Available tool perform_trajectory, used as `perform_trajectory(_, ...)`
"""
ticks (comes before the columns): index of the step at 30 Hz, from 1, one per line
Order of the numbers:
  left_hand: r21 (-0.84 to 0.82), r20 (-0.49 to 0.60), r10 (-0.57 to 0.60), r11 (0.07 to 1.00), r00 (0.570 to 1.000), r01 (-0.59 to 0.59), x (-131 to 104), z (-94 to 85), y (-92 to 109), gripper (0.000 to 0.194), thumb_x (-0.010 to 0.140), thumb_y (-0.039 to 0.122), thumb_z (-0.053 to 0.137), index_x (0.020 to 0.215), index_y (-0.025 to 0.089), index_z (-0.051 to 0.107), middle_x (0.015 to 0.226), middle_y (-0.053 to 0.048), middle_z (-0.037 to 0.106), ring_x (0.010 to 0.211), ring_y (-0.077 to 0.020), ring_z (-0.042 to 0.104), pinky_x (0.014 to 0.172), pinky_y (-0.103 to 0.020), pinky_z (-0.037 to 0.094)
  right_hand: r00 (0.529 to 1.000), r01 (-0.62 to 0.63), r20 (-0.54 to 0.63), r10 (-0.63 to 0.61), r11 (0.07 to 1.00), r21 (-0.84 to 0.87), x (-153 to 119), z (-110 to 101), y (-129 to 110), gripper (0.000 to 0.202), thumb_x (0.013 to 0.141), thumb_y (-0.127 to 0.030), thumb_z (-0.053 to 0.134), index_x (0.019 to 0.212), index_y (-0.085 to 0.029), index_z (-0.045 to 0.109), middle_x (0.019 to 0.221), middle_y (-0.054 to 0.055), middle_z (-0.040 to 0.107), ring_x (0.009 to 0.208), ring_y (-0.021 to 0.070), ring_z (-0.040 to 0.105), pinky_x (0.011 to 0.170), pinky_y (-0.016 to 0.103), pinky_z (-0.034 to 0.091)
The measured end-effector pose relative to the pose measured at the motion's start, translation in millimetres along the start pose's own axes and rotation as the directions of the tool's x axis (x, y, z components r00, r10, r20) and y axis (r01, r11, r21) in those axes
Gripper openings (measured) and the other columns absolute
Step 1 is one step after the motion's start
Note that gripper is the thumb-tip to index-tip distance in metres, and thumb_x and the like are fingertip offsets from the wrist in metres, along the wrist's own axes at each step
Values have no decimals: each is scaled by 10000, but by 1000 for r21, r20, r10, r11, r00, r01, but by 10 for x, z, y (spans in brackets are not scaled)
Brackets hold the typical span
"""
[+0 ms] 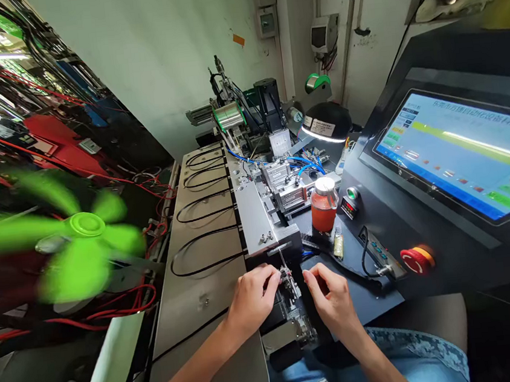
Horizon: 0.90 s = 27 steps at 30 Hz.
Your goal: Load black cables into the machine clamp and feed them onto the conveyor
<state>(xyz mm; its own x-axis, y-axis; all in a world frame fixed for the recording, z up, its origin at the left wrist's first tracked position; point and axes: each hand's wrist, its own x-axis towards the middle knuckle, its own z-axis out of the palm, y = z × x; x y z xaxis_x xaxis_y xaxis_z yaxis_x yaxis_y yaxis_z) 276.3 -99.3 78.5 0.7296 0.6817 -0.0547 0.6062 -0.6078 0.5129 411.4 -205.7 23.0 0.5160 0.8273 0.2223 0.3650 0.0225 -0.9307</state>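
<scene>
My left hand (253,295) is closed, thumb against fingers, at the left side of a small metal clamping fixture (289,283). A thin black cable (192,334) runs across the beige tabletop and disappears under this hand; its end is hidden by the fingers. Just right of the fixture, my right hand (332,297) is curled with thumb and forefinger close together. Whatever it may hold is too small to make out. Behind the fixture lies a flat metal plate (255,215) of the machine. Several looped black cables (205,239) run into the machine's left edge.
A spinning green fan (86,224) stands at left. On the right are an orange-red bottle (324,205), a small vial (338,243), a lamp (326,121), a red emergency stop button (417,260) and a touchscreen (455,151). Solder wire spools (229,116) sit behind.
</scene>
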Motion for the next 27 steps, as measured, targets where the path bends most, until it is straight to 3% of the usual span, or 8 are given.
perform_trajectory(5,63,-12,-17,998,1000,18,32,25,24,295,935,260,399,726,184,593,738,-8,634,690,-147,590,648,-245,370,998,5,69,-5,1000,8,98,57,71,292,956,-286,409,681,-193,440,604,-35,444,543,104,405,534,228,303)
perform_trajectory(11,86,-29,-2,996,1000,5,50,63,28,266,919,235,419,721,180,587,720,-7,628,672,-143,583,636,-244,372,984,84,156,-81,996,-15,273,207,110,294,957,-244,363,665,-213,343,607,-43,373,544,111,357,532,238,290)
perform_trajectory(17,122,-62,34,992,997,-26,41,84,33,265,919,230,420,731,180,600,728,-15,637,666,-144,592,622,-238,390,980,127,150,-133,991,51,286,291,147,278,928,-208,385,652,-214,357,596,-47,368,526,108,343,523,239,296)
perform_trajectory(21,131,-154,59,991,986,-38,-11,96,-5,217,919,273,463,808,187,629,758,-10,636,659,-136,600,617,-222,414,982,112,143,-125,989,97,276,322,172,278,938,-239,361,661,-218,345,598,-48,369,522,110,351,518,237,302)
perform_trajectory(23,128,-193,120,987,974,-97,-56,87,-51,195,927,275,467,921,206,650,814,-11,634,681,-124,604,625,-205,425,986,91,129,-106,989,118,269,339,176,288,948,-258,345,663,-220,338,594,-50,363,520,110,355,509,234,298)
perform_trajectory(27,209,-139,314,936,939,-282,-132,57,-123,297,961,199,387,1072,273,653,896,-15,625,737,-106,595,667,-185,431,990,55,121,-75,986,158,257,360,176,306,962,-293,340,665,-221,324,600,-55,338,525,107,338,499,230,285)
